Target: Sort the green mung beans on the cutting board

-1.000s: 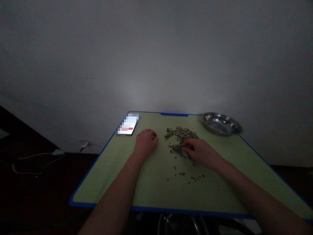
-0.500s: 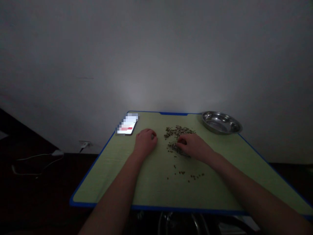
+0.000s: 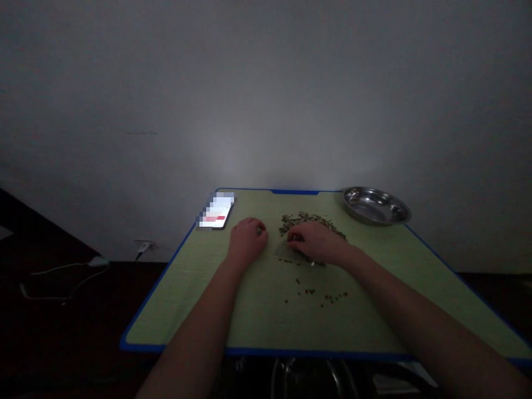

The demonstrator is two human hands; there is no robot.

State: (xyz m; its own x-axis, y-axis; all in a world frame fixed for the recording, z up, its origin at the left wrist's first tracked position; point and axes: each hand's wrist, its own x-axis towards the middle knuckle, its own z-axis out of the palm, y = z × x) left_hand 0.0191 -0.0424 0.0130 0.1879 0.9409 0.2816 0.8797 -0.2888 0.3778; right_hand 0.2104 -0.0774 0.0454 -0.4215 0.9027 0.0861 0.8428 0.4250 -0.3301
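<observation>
Moved leftward since the earlier frames: right hand (image 3: 319,241) and transparent plastic piece (image 3: 283,252), pinched in its fingertips, on green table (image 3: 257,316), beside scattered dark seeds (image 3: 290,224). Left hand (image 3: 246,241): curled, resting there; whether gripping anything cannot be told. Steel bowl (image 3: 371,214): far right corner. Lit smartphone (image 3: 219,213): far left.

left grip (image 3: 248,241): bare | right grip (image 3: 316,242): bare | forearms (image 3: 204,317): bare, smoothly tapered
</observation>
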